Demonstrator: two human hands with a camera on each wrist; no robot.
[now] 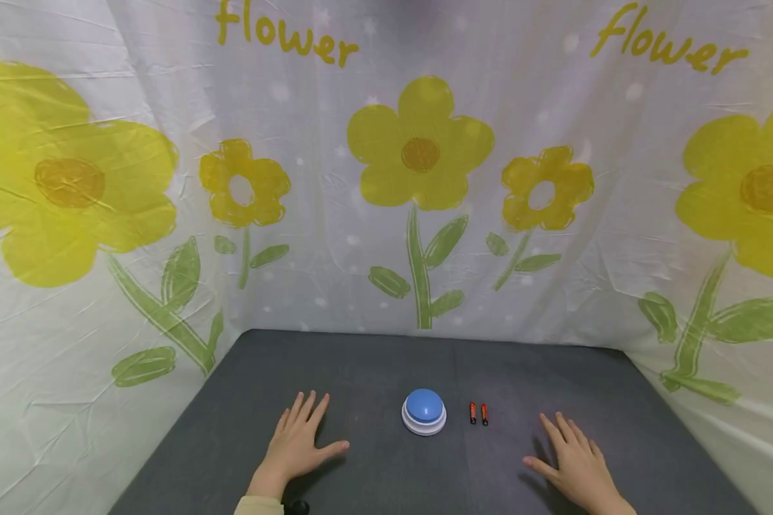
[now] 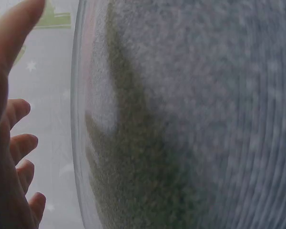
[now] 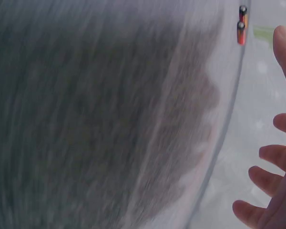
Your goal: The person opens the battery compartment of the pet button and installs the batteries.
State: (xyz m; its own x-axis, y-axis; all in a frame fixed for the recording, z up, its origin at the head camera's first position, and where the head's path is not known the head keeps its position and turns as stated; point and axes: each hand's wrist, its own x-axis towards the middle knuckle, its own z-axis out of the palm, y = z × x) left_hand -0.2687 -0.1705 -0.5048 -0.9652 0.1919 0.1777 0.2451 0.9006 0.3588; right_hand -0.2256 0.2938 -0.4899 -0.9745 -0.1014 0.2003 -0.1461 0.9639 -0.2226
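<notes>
A blue dome push button [image 1: 424, 408] on a white round base sits near the middle of the dark table. Just right of it, two small red-and-black batteries [image 1: 479, 413] lie side by side; the right wrist view shows the batteries [image 3: 241, 26] small at the top. To the left of the button is my left hand [image 1: 298, 443], fingers spread and holding nothing. My right hand [image 1: 573, 461] is to the right of the batteries, its fingers extended, with nothing in its grasp. Both hands cast shadows on the table and are apart from the objects.
The dark grey tabletop [image 1: 361, 372] reaches back to a white curtain [image 1: 322, 286] printed with yellow flowers, which also hangs along both sides. A black item [image 1: 298, 507] shows beside the left sleeve [image 1: 259, 506].
</notes>
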